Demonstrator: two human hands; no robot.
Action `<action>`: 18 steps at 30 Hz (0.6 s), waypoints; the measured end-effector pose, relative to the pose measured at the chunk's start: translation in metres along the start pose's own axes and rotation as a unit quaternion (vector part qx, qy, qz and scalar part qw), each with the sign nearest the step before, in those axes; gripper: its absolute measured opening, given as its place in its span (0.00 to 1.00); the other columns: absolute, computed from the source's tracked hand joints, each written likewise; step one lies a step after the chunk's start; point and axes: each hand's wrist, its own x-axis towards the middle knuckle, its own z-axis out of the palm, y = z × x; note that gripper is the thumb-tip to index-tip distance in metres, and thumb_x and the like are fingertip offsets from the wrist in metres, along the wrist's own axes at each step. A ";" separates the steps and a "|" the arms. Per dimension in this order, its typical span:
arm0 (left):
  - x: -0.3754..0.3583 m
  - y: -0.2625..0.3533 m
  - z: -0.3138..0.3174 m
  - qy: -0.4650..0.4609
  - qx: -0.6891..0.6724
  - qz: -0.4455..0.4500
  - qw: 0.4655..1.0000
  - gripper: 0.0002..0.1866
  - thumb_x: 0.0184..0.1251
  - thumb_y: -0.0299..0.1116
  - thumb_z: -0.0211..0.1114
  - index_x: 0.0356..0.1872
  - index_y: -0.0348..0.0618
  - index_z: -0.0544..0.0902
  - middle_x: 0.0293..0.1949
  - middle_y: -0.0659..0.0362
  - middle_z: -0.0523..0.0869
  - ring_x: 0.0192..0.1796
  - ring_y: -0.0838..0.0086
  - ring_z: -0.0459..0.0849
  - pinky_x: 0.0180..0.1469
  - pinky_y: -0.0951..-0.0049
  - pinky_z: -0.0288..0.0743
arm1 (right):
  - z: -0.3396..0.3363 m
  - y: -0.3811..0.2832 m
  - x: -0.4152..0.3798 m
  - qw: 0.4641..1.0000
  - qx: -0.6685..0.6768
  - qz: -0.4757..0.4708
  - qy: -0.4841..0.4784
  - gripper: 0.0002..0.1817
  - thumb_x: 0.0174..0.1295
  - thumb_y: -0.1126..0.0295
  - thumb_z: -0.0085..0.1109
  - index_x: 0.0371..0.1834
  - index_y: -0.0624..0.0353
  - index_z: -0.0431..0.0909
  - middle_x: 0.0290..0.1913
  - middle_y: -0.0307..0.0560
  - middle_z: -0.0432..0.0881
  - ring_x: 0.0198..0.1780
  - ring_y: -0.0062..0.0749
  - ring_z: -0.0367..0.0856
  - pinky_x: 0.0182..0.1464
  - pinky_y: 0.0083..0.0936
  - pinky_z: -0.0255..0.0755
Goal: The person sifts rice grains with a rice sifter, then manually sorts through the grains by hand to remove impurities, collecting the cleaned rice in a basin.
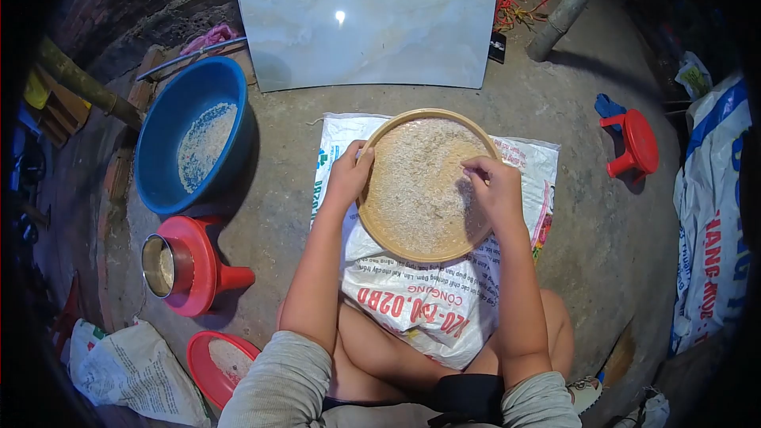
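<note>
A round tan tray (428,258) with a raised rim holds a spread layer of pale grains (412,182). Under it lies a white printed sack (444,309), partly across my lap. My left hand (349,177) grips the tray's left rim, thumb on the inner side. Over the right part of the grains, my right hand (493,184) has its fingertips pinched together; whatever lies between them is too small to make out.
Left are a blue basin (147,166) with grains, a red stool (208,265) bearing a metal bowl (181,263), and a red basin (198,364). A glossy panel (365,24) stands ahead. Right are another red stool (640,143) and a large sack (709,222).
</note>
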 end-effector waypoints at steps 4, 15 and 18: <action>-0.008 0.020 -0.002 0.068 0.096 0.047 0.992 0.13 0.66 0.38 0.58 0.44 0.40 0.78 0.27 0.51 0.83 0.28 0.68 0.81 0.33 0.70 0.73 | 0.014 0.005 -0.002 0.999 -0.020 0.024 -0.011 0.07 0.51 0.79 0.60 0.34 0.63 0.82 0.32 0.55 0.83 0.32 0.42 0.83 0.38 0.28 0.75; -0.001 0.004 -0.002 -0.062 -0.143 -0.027 0.987 0.17 0.68 0.34 0.55 0.54 0.38 0.76 0.34 0.56 0.84 0.34 0.78 0.81 0.37 0.77 0.74 | 0.004 0.008 0.003 0.982 0.100 0.159 -0.010 0.07 0.52 0.77 0.61 0.35 0.65 0.83 0.30 0.51 0.85 0.32 0.30 0.84 0.38 0.24 0.76; -0.002 0.006 -0.002 -0.071 -0.134 -0.035 0.988 0.17 0.69 0.34 0.55 0.55 0.38 0.76 0.37 0.55 0.84 0.36 0.78 0.80 0.39 0.78 0.74 | -0.001 0.019 0.003 0.983 0.071 0.168 0.006 0.08 0.52 0.76 0.62 0.35 0.66 0.83 0.29 0.50 0.85 0.32 0.30 0.84 0.38 0.23 0.76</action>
